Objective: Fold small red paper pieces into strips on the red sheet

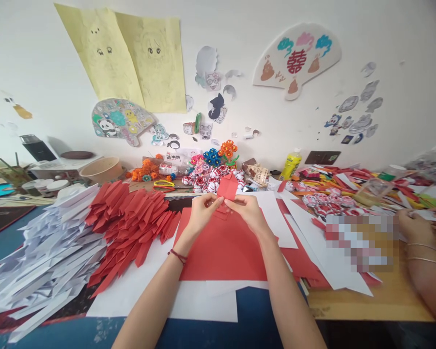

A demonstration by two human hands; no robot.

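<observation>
Between my two hands I hold up a small piece of folded red paper point(228, 186), its top corners turned in to a point. My left hand point(205, 211) pinches its lower left edge, and my right hand point(247, 211) pinches the lower right. Both thumbs press on its front near the bottom. Just below lies a large sheet of red paper point(221, 252) on white sheets, with some small red pieces on it, partly hidden by my fingers. Left of my hands is a heap of folded red paper strips point(131, 223).
White folded strips point(51, 261) pile at far left. Behind stand paper flowers point(212, 177), yellow-handled scissors point(163, 184), a bowl point(101, 168) and a yellow bottle point(291, 165). At right, another person's hands point(417, 225) hold white paper near colourful scraps.
</observation>
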